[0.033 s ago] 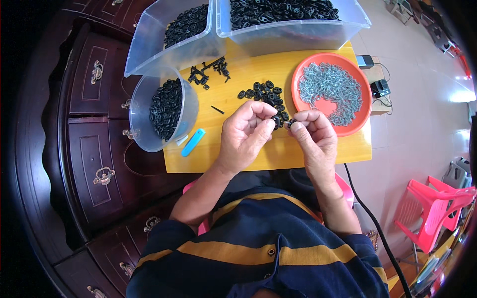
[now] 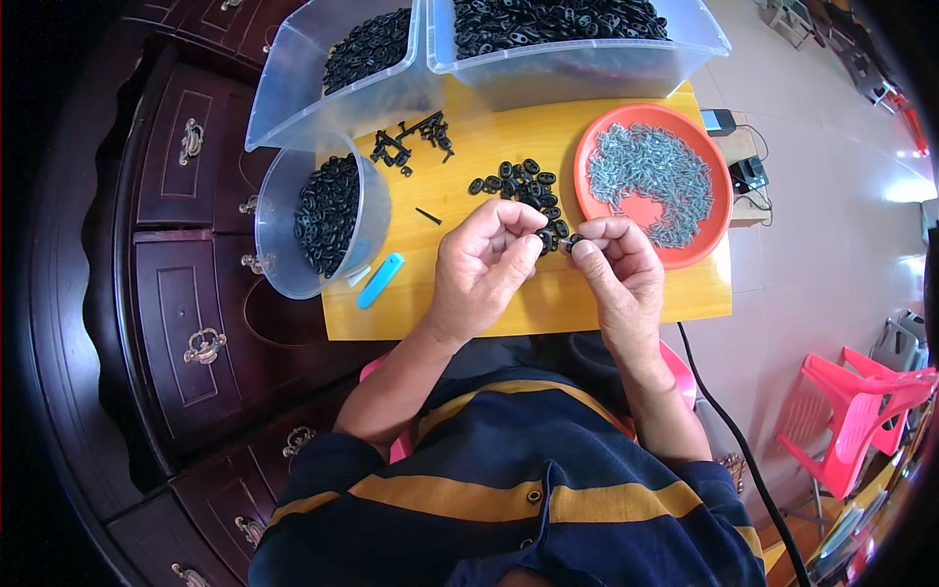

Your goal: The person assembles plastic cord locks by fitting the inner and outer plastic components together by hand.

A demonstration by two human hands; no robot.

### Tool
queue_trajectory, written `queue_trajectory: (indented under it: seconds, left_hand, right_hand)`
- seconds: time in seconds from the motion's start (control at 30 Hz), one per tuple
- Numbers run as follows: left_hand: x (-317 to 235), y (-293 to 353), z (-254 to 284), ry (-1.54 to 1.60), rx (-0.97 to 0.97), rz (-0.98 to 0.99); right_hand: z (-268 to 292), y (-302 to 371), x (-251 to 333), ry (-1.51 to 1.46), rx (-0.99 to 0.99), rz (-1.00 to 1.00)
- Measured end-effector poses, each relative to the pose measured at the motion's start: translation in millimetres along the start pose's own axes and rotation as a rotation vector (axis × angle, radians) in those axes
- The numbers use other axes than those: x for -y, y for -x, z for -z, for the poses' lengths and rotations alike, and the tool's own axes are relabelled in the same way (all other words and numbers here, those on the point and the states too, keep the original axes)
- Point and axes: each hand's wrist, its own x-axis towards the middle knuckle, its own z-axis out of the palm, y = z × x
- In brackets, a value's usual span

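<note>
Above the near part of the yellow table (image 2: 421, 313), my left hand (image 2: 481, 264) pinches a small black oval two-hole piece (image 2: 545, 241) between thumb and fingers. A short gap away, my right hand (image 2: 621, 279) is closed on a small dark piece (image 2: 574, 241) with a bit of shiny metal at its left end; the fingertips hide most of it. Just beyond both hands lies a loose pile of black oval pieces (image 2: 528, 184). To the right, an orange-red plate (image 2: 641, 208) holds many small silvery metal pins (image 2: 650, 171).
Two clear plastic bins (image 2: 577, 78) (image 2: 293, 98) of black pieces stand at the back. At the left are a round clear tub (image 2: 375, 210), a blue-handled tool (image 2: 380, 281), a thin black stick (image 2: 427, 215) and black scraps (image 2: 396, 147). Dark drawers (image 2: 186, 323) line the left; a pink chair (image 2: 846, 421) stands right.
</note>
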Motion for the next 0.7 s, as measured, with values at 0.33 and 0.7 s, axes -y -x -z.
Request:
queue_trajectory:
  seconds: [0.33,0.7]
  left_hand:
    - [0.8,-0.5,1.6,-0.064,0.024,0.011]
    - [4.2,-1.6,-0.3,-0.101,0.018,-0.011]
  right_hand:
    - [-0.6,0.2,0.7,0.034,0.022,-0.033]
    - [-1.9,-0.3,1.8,0.075,-0.005,-0.041]
